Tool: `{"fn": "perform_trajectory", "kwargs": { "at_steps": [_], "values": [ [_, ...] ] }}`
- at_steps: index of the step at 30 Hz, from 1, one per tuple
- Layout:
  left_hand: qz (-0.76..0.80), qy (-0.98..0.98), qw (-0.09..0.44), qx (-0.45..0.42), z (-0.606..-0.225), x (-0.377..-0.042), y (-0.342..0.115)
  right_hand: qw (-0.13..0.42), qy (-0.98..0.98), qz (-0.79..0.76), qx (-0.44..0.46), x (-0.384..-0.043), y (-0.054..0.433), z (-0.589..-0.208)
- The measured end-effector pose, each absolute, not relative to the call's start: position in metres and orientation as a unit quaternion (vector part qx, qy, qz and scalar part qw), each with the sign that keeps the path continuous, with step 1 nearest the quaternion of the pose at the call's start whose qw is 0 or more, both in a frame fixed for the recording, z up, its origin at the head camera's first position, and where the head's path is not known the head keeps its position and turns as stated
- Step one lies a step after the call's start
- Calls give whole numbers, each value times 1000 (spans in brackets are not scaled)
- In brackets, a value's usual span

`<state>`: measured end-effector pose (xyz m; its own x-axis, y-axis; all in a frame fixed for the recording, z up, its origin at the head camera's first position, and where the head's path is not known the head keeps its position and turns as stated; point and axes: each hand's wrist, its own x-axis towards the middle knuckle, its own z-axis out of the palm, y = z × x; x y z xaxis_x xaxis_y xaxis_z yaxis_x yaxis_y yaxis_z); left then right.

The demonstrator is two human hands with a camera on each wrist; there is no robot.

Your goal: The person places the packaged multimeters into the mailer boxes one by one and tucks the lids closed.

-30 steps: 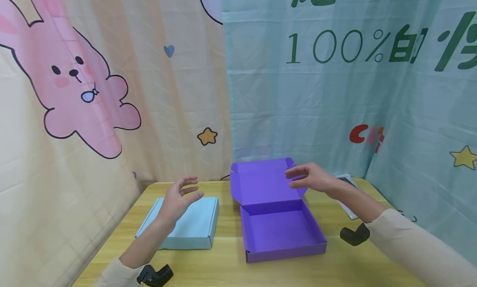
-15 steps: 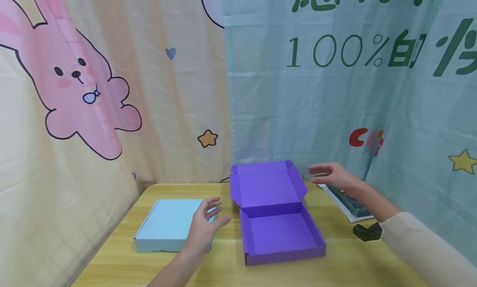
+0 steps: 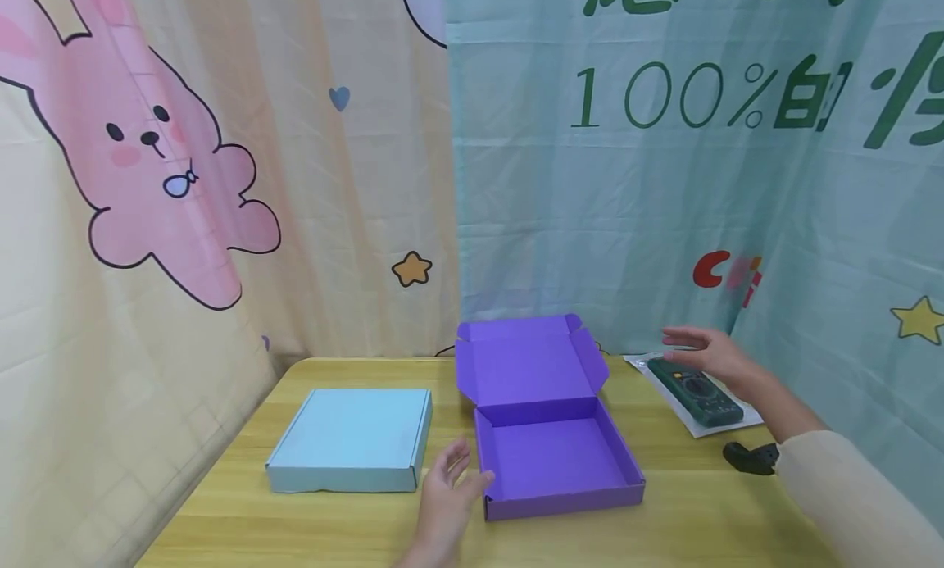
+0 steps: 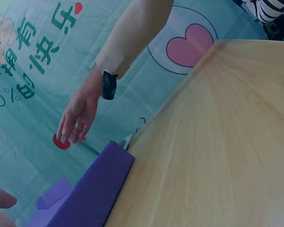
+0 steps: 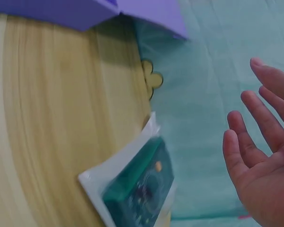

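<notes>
My left hand [image 3: 447, 498] and my right hand [image 3: 706, 356], that's two in play, and one light blue mailer box [image 3: 354, 433] plus one purple mailer box [image 3: 560, 457], two again! I've got one multimeter [image 3: 696, 392], one white sheet [image 3: 693, 428], one black wrist camera [image 3: 751, 458] showing and one wood-grain table [image 3: 339, 531], and in print it's one pink rabbit [image 3: 147, 174], one orange star [image 3: 411, 269] plus one yellow star [image 3: 917, 320], and one blue heart [image 3: 339, 99] plus one pink heart [image 4: 190, 46]!

Cream long sleeve [image 3: 841, 488] with dark, curved wrist device [image 3: 751, 459] beside cuff
</notes>
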<state>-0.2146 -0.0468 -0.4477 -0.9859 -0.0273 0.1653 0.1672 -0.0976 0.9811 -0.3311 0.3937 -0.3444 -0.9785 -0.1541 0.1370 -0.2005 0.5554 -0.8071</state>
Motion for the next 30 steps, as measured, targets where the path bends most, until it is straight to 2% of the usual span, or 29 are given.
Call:
{"fn": "perform_trajectory", "kwargs": {
  "at_steps": [9, 16, 21, 25, 30],
  "values": [
    [-705, -708, 18, -34, -477, -222, -39, 41, -893, 444, 58, -321, 434, -379],
    [-725, -686, 21, -51, -479, -226, -41, 55, -906, 419, 10, -322, 452, -407],
    [-737, -674, 17, -58, -478, -226, -40, 43, -938, 342, -28, -323, 458, -420],
    [-744, -666, 16, -53, -475, -225, -39, 52, -958, 283, -19, -330, 461, -433],
    [-746, -664, 7, -47, -477, -224, -42, 50, -958, 284, -11, -338, 457, -446]
  ]
}}
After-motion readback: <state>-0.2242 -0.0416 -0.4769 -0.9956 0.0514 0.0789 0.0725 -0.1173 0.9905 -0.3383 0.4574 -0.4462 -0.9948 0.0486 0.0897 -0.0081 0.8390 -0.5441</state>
